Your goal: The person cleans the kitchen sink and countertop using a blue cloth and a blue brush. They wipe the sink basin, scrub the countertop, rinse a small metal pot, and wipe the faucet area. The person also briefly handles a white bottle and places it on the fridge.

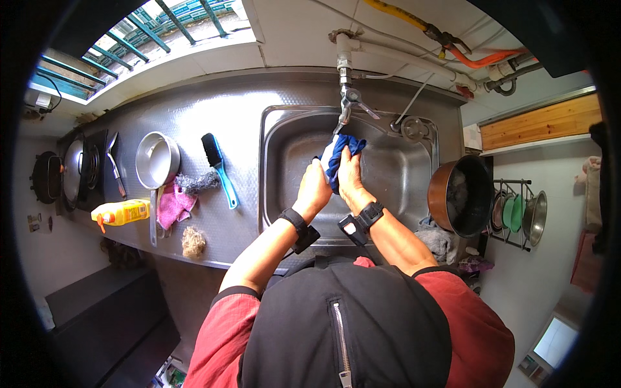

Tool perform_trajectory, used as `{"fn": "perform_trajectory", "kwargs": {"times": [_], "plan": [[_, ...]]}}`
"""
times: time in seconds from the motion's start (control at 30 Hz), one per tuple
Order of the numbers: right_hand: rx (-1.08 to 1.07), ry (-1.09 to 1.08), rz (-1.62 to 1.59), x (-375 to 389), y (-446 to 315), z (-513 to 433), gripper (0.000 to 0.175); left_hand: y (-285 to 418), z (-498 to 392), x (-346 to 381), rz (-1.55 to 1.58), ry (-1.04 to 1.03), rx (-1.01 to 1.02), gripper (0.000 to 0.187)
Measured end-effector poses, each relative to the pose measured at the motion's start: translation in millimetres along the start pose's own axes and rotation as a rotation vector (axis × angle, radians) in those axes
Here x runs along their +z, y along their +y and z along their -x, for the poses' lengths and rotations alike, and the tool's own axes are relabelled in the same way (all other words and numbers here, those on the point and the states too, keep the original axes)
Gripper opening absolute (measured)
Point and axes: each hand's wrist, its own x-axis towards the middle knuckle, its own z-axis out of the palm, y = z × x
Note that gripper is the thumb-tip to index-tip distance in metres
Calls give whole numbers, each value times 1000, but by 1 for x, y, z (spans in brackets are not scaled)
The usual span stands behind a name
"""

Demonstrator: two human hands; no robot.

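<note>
Over the stainless steel sink (pixel 301 213), both hands meet just below the tap (pixel 347 104). My left hand (pixel 313 186) grips a white object (pixel 329 154), which is mostly covered, so its kind cannot be made out. Pressed against that object is a bunched dark blue cloth (pixel 336 162), held in my right hand (pixel 350 177). The tap's spout ends right above the white object; whether water runs is hard to tell.
Left on the metal counter (pixel 242 126) are a blue-handled brush (pixel 220 169), a steel wool scourer (pixel 196 182), a pink cloth (pixel 175 206), a saucepan (pixel 157 160), a yellow bottle (pixel 127 212) and a tan scrubber (pixel 193 242). A brown pot (pixel 440 194) stands right of the sink, near a dish rack (pixel 509 233).
</note>
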Motion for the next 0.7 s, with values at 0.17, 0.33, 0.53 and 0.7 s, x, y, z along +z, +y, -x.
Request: {"fn": "perform_trajectory", "kwargs": {"times": [0.17,0.33,0.53,0.7], "plan": [[-157,-98,152,-13,-13,-9,50,-10,3,-9,-90,-60,151,37],[-254,-483,483,-40,-45,-39,41,-18,8,-24,-218,-182,311,42],[-127,-550,795,-43,-56,-64,24,-22,11,-32,-313,-220,549,46],[397,-656,-122,-79,-40,-70,20,-35,13,-32,-97,-172,409,54]]}}
